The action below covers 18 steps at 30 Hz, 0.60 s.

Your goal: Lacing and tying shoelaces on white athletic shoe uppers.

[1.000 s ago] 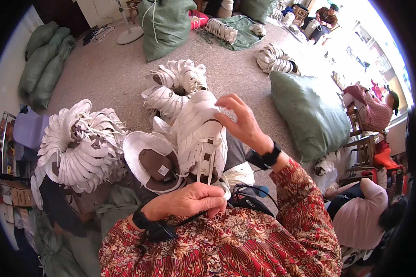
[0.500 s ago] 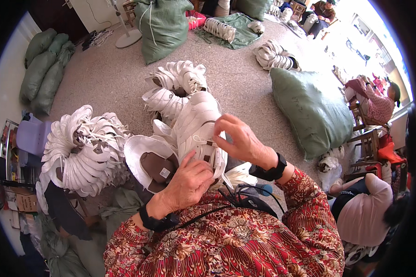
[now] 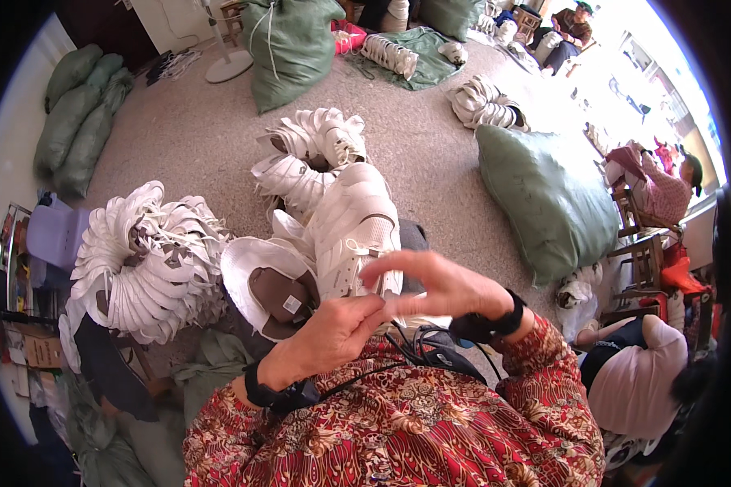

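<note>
A row of nested white shoe uppers (image 3: 353, 211) with white laces runs away from my lap. My left hand (image 3: 333, 334) is closed at the near end of the row, its fingertips pinched; what they hold is too small to make out. My right hand (image 3: 447, 286), slightly blurred, is over the nearest upper with index finger and thumb stretched apart. Its thumb side meets the left fingertips. Left of the row, a single white upper (image 3: 237, 272) with a brown lining and a small white label lies with its opening up.
A coiled stack of white uppers (image 3: 158, 284) stands at left. A large green sack (image 3: 544, 203) lies at right, another (image 3: 292, 57) stands ahead. A seated person in a pink top (image 3: 638, 373) is close at right; others sit farther off. A purple bin (image 3: 57, 231) is at far left.
My right hand has moved down and nearer to my left, and its fingers have spread. My left hand has shifted slightly right and down, its fingers drawn together off the upper's face.
</note>
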{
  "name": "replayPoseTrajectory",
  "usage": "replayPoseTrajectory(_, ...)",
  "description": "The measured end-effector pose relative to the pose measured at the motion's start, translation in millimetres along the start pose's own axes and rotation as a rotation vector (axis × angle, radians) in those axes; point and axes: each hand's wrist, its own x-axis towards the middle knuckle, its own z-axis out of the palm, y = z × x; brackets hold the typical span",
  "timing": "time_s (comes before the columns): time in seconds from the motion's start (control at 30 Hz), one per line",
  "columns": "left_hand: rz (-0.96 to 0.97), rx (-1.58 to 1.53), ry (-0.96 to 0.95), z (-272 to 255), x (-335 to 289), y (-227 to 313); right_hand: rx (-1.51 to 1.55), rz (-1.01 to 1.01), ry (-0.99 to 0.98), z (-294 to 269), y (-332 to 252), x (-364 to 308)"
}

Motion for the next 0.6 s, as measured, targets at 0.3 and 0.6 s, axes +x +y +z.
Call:
replayPoseTrajectory(0.3, -0.008, 0.065, -0.144, 18, 6, -5, 0.454, 0.513, 0.015, -56, -7, -83)
replayPoseTrajectory(0.6, 0.147, 0.122, -0.061, 24, 14, -3, -0.115, 0.095, 0.504, -43, 70, 10)
